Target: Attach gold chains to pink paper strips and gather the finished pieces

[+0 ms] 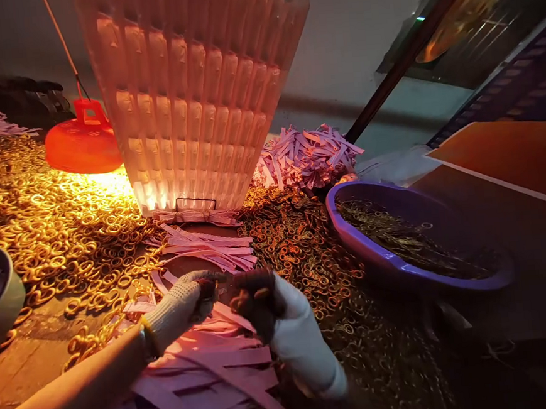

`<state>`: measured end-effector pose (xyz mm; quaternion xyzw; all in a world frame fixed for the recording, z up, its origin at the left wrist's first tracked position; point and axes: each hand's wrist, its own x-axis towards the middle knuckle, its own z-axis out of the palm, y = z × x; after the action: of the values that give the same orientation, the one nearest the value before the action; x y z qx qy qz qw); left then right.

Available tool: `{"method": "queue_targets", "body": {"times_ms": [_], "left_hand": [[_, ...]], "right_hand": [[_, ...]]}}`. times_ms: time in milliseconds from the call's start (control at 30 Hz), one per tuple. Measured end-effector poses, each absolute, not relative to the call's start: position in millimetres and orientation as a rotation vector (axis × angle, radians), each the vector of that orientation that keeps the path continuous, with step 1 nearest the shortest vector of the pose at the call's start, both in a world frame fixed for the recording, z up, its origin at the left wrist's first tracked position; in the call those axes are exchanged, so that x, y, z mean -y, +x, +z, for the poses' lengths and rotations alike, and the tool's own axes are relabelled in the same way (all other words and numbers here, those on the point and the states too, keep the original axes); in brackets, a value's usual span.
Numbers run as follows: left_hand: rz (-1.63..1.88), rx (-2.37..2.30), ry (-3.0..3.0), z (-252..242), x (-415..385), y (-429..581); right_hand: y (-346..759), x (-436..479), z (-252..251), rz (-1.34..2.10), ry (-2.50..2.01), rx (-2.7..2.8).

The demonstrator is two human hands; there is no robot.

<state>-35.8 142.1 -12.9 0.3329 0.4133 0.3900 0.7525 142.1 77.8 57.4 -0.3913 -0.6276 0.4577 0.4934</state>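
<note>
Two hands, the left hand in a dotted white glove and the right hand, nearly meet above flat pink strips; each grip is curled (around anything, I cannot tell). Golden ring-shaped metal pieces heap leftward on the brown table, its bare surface showing toward the near left corner.

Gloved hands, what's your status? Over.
Left hand and right hand: close together above pink strips. Anything held: too dark to tell. Red lamp: beyond, clear of both.
</note>
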Motion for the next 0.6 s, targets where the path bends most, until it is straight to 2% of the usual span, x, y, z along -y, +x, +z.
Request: {"method": "queue_targets", "body": {"times_ms": [100,233,300,367,500,600], "left_hand": [[0.778,-0.84,0.573,-10.9,-137.5,-31.7],[0.735,-0.8,0.532,-10.6,-131.5,-22.3],[0.735,-0.765,0.672,-11.2,-129.6,-21.1],[0.735,-0.748,0.792,-10.9,-128.9,-22.7],[0.758,-0.825,0.848,-4.2,-130.2,-26.0],[0.736,-0.902,0.903,0.4,-129.3,-23.8]], "right_hand": [[153.3,-93.7,43.5,0.792,-1.024,1.562],[155.7,-102.4,15.5,-0.018,-1.045,1.991],[149.6,-99.8,7.2,-0.269,-1.025,2.12],[145.7,-95.8,4.7,-0.267,-1.01,2.19],[160.0,-91.8,6.2,0.009,-1.083,2.204],[173.2,-94.7,5.9,-0.075,-1.327,2.182]]}}
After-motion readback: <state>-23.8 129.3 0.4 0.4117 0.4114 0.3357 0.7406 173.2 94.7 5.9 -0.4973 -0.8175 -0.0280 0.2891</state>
